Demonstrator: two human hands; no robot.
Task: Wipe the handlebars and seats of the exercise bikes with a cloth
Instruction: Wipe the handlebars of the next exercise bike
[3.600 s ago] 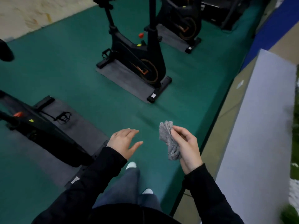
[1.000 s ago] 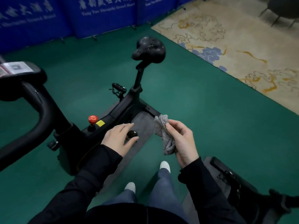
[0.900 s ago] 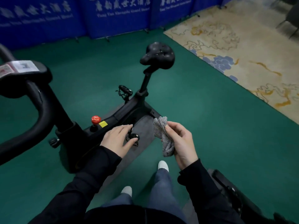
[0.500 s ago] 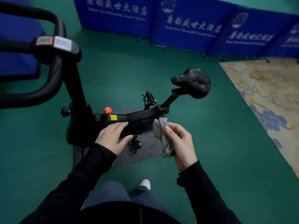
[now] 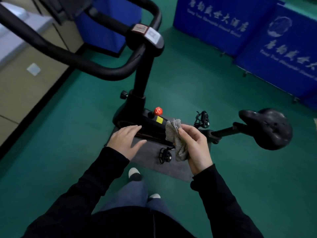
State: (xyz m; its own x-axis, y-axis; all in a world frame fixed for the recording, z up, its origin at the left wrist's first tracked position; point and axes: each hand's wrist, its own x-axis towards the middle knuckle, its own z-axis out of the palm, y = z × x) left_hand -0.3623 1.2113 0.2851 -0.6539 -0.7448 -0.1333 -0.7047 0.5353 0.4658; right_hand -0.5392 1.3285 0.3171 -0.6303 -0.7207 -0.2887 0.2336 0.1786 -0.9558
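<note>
A black exercise bike stands side-on in front of me. Its looped handlebars fill the upper left, and its black seat juts out at the right. My right hand grips a crumpled grey cloth above the bike's frame, short of the seat. My left hand hovers flat with straight fingers over the frame and holds nothing. Both hands are well below the handlebars.
The bike sits on a grey mat on green carpet. A red knob and two pedals stick out from the frame. Blue banner panels stand behind. A beige wall with a dark skirting runs along the left.
My view has swung left and closer to the bike, so the handlebars loom larger and the seat sits further right. Both hands keep the same pose, cloth still in the right.
</note>
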